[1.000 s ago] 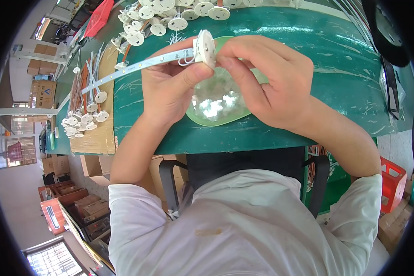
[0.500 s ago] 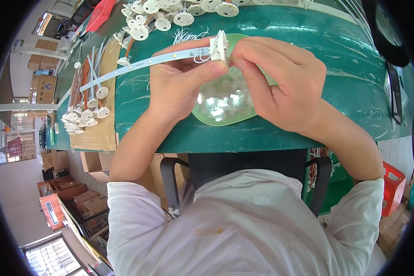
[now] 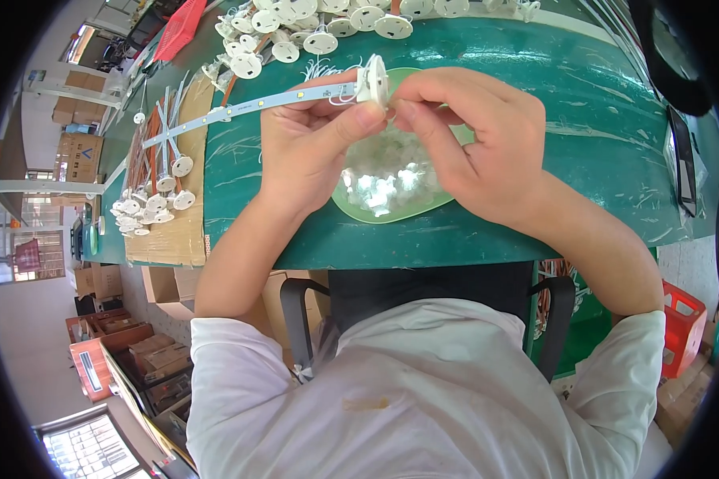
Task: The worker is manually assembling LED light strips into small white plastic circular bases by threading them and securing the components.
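My left hand is closed around the end of a narrow pale LED strip, thumb against the round white end cap. Thin white wires loop between cap and strip, whose far end reaches left over the cardboard. At the cap's right face, my right hand is closed in a pinch of thumb and forefinger; whatever lies between these fingertips is too small to make out. Below both hands sits a light green tray holding many small clear, shiny pieces.
White end caps are heaped at the back of the green table. On the left, a cardboard sheet carries more capped strips. A black-framed flat object lies at the right edge. A red crate stands lower right.
Both hands have shifted slightly left with the strip. The end cap is turned a little, and my right fingertips remain pinched beside it.
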The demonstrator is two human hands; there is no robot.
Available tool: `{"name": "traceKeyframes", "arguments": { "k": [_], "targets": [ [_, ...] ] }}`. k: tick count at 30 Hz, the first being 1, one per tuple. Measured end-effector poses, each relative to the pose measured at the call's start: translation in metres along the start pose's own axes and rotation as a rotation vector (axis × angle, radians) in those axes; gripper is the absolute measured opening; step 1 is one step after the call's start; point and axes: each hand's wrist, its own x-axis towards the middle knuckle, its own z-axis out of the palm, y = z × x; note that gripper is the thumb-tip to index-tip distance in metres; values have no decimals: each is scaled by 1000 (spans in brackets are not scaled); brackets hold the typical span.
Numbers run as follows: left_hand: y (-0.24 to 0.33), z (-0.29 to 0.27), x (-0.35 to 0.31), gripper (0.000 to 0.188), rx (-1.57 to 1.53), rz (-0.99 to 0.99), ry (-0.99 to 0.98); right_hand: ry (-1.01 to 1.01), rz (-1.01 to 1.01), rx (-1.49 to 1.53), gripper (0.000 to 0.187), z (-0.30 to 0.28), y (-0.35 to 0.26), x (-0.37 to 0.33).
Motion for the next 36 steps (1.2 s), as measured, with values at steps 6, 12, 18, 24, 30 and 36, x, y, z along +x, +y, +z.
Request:
{"name": "traceKeyframes", "arguments": {
  "k": [6,12,18,24,30,36],
  "targets": [
    [0,-1,1,36,105,0,-29,-49,-72,-61,10,-5,0,4],
    [1,4,2,36,165,43,-41,-11,-99,-103,11,-2,0,6],
    [1,10,3,40,308,115,-137,-43,-103,-157,14,-7,-2,9],
    [2,10,-3,34,350,83,-82,5,-49,-123,19,-25,0,15],
    [1,9,-7,18,748,233,-103,-126,-220,-112,26,-17,-7,23],
    [-5,7,-5,24,792,294,-299,-299,99,210,23,-13,-7,18]
  ]
}}
